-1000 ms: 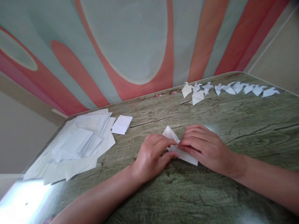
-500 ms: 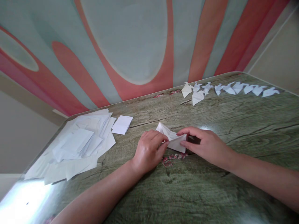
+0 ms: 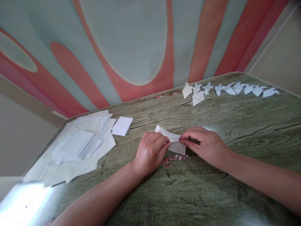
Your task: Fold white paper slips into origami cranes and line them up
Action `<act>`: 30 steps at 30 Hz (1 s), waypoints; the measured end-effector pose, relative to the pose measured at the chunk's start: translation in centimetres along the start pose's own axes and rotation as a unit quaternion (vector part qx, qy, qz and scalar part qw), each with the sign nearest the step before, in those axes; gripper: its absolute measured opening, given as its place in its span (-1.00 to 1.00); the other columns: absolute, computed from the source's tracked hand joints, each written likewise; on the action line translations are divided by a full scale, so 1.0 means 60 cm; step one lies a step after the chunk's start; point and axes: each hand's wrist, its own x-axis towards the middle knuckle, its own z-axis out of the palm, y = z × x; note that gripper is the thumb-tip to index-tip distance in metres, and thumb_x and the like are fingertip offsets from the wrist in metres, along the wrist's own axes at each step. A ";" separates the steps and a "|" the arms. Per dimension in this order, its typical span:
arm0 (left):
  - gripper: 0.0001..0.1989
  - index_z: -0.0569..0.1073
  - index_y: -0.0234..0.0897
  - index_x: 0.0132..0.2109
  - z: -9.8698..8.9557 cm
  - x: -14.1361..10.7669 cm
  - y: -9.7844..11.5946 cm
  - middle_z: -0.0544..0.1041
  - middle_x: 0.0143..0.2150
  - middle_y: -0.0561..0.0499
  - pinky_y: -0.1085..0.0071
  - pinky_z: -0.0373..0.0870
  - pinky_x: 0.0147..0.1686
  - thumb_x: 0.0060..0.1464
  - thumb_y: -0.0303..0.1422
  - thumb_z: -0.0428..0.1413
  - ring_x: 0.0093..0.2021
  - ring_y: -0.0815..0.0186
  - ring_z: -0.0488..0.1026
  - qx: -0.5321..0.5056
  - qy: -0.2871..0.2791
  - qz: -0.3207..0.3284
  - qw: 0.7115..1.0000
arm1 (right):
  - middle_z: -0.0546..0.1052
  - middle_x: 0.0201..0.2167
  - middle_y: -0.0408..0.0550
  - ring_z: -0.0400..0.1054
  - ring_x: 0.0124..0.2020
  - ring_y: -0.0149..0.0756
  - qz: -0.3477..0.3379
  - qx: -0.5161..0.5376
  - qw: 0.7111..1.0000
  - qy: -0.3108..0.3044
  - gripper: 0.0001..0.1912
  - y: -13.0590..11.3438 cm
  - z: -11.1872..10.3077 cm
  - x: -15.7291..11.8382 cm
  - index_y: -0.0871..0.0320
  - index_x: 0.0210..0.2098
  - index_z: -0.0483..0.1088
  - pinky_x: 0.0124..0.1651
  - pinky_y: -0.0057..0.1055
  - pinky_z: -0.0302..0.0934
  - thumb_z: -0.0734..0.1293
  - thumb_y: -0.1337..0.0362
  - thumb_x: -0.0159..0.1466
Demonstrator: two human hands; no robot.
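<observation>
A small folded white paper (image 3: pixel 176 147) lies on the wood-patterned table between my two hands, its far flap raised a little. My left hand (image 3: pixel 151 150) pinches the near left part of it between thumb and fingers. From the right, my right hand (image 3: pixel 204 142) pinches the paper's upper right edge with thumb and fingertips. The fingers of both hands cover parts of the folds.
Loose white sheets (image 3: pixel 75 144) are piled at the left, with a small folded stack (image 3: pixel 122 126) beside them. Several folded paper birds (image 3: pixel 238 88) stand along the table's back right. A patterned wall (image 3: pixel 127 40) rises behind the table (image 3: pixel 188 194).
My right thumb and fingertips have closed together on the paper's right edge, slightly further left. The paper's opened folds now look flatter. My left hand has barely moved.
</observation>
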 end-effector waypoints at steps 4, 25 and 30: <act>-0.90 0.48 -0.25 -0.20 0.003 -0.001 0.002 0.54 -0.27 0.00 0.30 0.27 -0.15 0.23 -0.41 0.06 -0.21 0.27 0.45 -0.037 0.016 0.006 0.999 | 0.52 -0.39 -0.13 0.38 -0.30 -0.27 -0.034 -0.012 0.999 0.026 -0.91 -0.009 -0.001 -0.004 0.14 -0.33 0.42 -0.20 -0.28 0.20 0.30 0.31 0.31; -0.93 0.49 -0.28 -0.18 -0.003 0.000 -0.004 0.56 -0.18 -0.04 0.25 0.28 -0.03 0.20 -0.44 0.11 -0.12 0.28 0.47 -0.174 -0.025 0.076 0.982 | 0.49 -0.12 -0.05 0.36 -0.03 -0.23 -0.015 0.069 0.995 -0.068 -0.88 0.021 -0.011 0.012 0.07 -0.21 0.49 0.07 -0.21 0.22 0.36 0.25 0.25; -0.92 0.48 -0.29 -0.16 -0.002 0.001 -0.003 0.55 -0.16 -0.05 0.27 0.28 -0.04 0.21 -0.46 0.10 -0.11 0.29 0.46 -0.194 -0.046 0.099 0.975 | 0.50 -0.11 -0.04 0.33 0.01 -0.20 -0.080 0.033 0.994 -0.066 -0.91 0.021 -0.006 0.010 0.08 -0.23 0.49 0.08 -0.18 0.22 0.35 0.30 0.26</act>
